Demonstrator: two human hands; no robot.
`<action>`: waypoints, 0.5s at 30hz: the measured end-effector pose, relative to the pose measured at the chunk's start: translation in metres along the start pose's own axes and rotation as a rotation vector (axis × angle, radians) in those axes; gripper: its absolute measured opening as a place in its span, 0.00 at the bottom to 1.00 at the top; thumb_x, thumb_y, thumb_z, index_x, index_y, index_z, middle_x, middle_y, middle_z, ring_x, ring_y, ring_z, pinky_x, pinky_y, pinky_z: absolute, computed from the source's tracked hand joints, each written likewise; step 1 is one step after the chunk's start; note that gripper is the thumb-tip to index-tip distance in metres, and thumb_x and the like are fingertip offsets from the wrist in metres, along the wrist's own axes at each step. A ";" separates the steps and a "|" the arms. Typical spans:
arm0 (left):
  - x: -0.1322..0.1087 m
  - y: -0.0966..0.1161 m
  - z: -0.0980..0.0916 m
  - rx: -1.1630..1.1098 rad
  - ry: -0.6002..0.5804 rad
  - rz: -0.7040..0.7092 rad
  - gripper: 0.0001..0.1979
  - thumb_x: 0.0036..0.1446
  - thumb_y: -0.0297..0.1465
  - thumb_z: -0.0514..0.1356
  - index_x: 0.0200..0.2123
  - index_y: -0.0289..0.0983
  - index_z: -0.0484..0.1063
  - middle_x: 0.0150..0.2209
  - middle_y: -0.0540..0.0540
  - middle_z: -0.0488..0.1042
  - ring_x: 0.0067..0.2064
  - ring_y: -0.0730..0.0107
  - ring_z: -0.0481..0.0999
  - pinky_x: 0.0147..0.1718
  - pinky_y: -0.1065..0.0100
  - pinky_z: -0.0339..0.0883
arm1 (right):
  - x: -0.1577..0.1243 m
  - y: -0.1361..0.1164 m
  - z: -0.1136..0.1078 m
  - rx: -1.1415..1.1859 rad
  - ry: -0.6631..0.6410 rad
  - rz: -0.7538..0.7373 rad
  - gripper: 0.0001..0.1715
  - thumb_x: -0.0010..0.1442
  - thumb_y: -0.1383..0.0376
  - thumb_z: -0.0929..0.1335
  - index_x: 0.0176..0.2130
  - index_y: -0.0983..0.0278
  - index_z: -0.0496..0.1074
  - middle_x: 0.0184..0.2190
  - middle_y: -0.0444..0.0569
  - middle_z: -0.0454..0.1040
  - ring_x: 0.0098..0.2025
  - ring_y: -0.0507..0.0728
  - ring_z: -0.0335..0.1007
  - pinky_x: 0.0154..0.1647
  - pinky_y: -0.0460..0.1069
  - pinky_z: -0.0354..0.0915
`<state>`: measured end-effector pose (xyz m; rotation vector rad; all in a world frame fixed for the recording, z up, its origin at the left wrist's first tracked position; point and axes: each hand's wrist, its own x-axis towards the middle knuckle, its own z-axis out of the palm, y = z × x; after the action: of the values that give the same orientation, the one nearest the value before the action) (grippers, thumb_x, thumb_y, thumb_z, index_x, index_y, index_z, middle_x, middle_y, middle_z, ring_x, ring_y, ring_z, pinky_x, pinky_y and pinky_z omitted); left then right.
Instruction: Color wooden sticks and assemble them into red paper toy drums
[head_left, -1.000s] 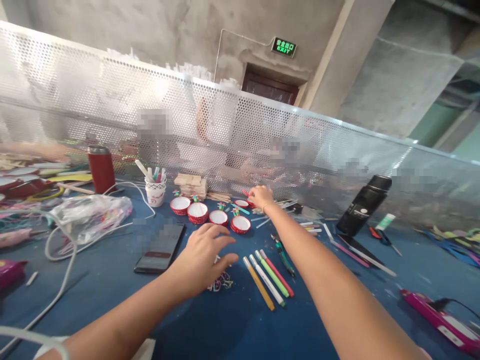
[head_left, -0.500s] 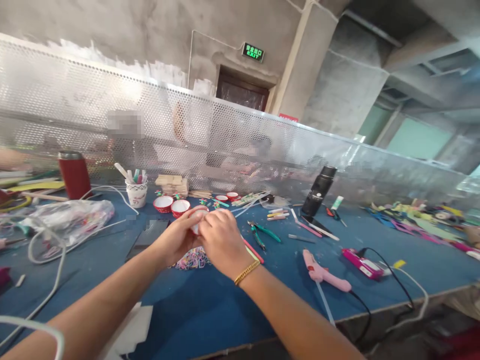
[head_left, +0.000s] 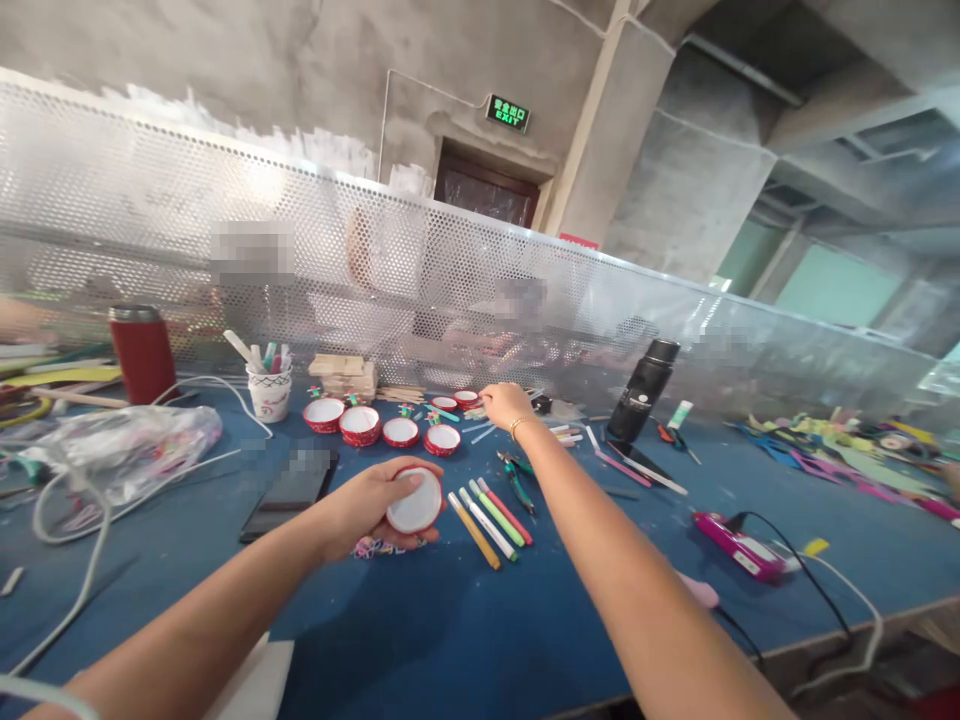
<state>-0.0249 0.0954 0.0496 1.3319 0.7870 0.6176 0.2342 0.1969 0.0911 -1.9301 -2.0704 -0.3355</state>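
My left hand (head_left: 367, 505) is closed around a small round cup (head_left: 415, 500) with a red rim and a white inside, held just above the blue table (head_left: 465, 640). Under it lies a little heap of coloured rubber bands (head_left: 369, 547). My right hand (head_left: 504, 403) reaches far forward to the back of the table, fingers bent down onto small sticks and bits beside two red-rimmed cups (head_left: 455, 400); what it pinches is too small to name. A row of several red-rimmed cups (head_left: 381, 426) stands between the hands. Coloured pens (head_left: 491, 515) lie just right of the held cup.
A black phone (head_left: 289, 482) lies left of my hand. A paper cup of pens (head_left: 269, 390), a red flask (head_left: 141, 350), a plastic bag (head_left: 124, 447), white cables, green pliers (head_left: 516, 474), a black bottle (head_left: 641, 391) and a pink glue gun (head_left: 739, 545) surround them. A perforated metal screen (head_left: 450, 270) backs the table.
Half a second ago both hands met at the cup in front of me. Now my left hand holds the cup alone and my right arm has stretched out to the table's back.
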 end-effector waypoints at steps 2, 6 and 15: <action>0.001 -0.001 0.000 0.010 -0.006 -0.015 0.28 0.55 0.48 0.62 0.53 0.39 0.66 0.42 0.42 0.79 0.37 0.57 0.83 0.29 0.67 0.74 | 0.026 0.021 0.022 -0.069 -0.088 0.076 0.18 0.67 0.58 0.67 0.53 0.63 0.69 0.53 0.52 0.71 0.50 0.58 0.71 0.50 0.58 0.71; 0.001 -0.003 0.001 0.015 -0.017 -0.031 0.28 0.55 0.49 0.62 0.53 0.39 0.66 0.43 0.41 0.78 0.37 0.58 0.83 0.28 0.68 0.73 | 0.063 0.041 0.070 -0.189 -0.198 0.160 0.20 0.66 0.58 0.67 0.54 0.64 0.69 0.53 0.53 0.70 0.50 0.58 0.71 0.50 0.58 0.71; 0.001 -0.007 0.004 0.036 -0.047 -0.052 0.24 0.59 0.48 0.59 0.51 0.39 0.67 0.43 0.42 0.77 0.39 0.60 0.82 0.29 0.70 0.71 | 0.113 0.056 0.127 -0.330 -0.215 0.134 0.20 0.66 0.58 0.67 0.54 0.64 0.69 0.53 0.53 0.70 0.51 0.59 0.71 0.51 0.58 0.70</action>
<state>-0.0211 0.0926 0.0430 1.3499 0.7950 0.5314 0.2765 0.3516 0.0129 -2.3794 -2.1075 -0.4833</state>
